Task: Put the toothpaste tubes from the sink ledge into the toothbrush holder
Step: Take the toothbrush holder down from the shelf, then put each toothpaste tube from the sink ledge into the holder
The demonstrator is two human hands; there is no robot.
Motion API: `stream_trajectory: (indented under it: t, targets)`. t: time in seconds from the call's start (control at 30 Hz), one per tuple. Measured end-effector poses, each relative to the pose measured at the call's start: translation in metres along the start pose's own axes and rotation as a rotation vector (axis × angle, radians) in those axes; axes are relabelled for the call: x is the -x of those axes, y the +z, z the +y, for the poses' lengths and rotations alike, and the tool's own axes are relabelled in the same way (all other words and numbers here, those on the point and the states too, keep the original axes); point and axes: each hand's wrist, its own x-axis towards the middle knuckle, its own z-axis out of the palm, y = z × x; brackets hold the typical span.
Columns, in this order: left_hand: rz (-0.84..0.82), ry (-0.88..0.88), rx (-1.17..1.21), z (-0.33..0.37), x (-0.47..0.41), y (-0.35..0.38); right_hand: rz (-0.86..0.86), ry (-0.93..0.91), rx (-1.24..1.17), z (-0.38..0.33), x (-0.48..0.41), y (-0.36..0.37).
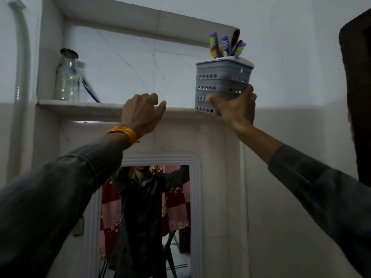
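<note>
So the right hand [235,109] has the grey toothbrush holder [222,85] in its grip, thumb on the front face and fingers wrapped round the right side, low on the basket. The holder sits tilted at the right end of the shelf [90,107], bottom edge just about on the lip. Toothbrushes [226,45] poke out the top, well above the grip. The left hand [140,113] is holding nothing, fingers loosely curled and a bit spread, over the shelf edge, left of the holder and not touching it. A glass jar [69,77] stands way off to the left.
</note>
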Motion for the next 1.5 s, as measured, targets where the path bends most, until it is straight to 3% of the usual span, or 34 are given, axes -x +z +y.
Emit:
stream_trajectory:
  t: [0.23, 0.4, 0.53, 0.8, 1.07, 1.17, 1.3, 1.4, 1.5]
  targets:
    - [-0.068, 0.007, 0.13, 0.013, 0.108, -0.007, -0.138, 0.101, -0.103, 0.065, 0.143, -0.025]
    - [-0.264, -0.03, 0.162, 0.018, 0.227, 0.001, -0.322, 0.332, -0.086, 0.152, 0.276, -0.028]
    - [-0.429, -0.182, 0.219, 0.018, 0.343, 0.003, -0.438, 0.565, -0.036, 0.211, 0.388, -0.041]
    - [-0.903, -0.471, 0.277, 0.011, 0.544, 0.004, -0.471, 0.858, 0.115, 0.297, 0.576, -0.079]
    - [-1.406, -0.568, 0.19, 0.008, 0.672, 0.014, -0.526, 0.918, 0.152, 0.35, 0.644, -0.082]
    - [-1.571, -0.501, 0.118, 0.004, 0.703, 0.019, -0.549, 0.937, 0.081, 0.356, 0.653, -0.082]
    - [-1.663, -0.48, 0.065, -0.002, 0.728, 0.017, -0.531, 0.932, -0.026, 0.354, 0.652, -0.085]
    - [-1.703, -0.453, 0.014, 0.003, 0.737, 0.025, -0.424, 0.907, 0.008, 0.348, 0.653, -0.085]
    - [-1.717, -0.488, -0.004, 0.002, 0.733, 0.022, -0.444, 0.874, 0.069, 0.35, 0.66, -0.079]
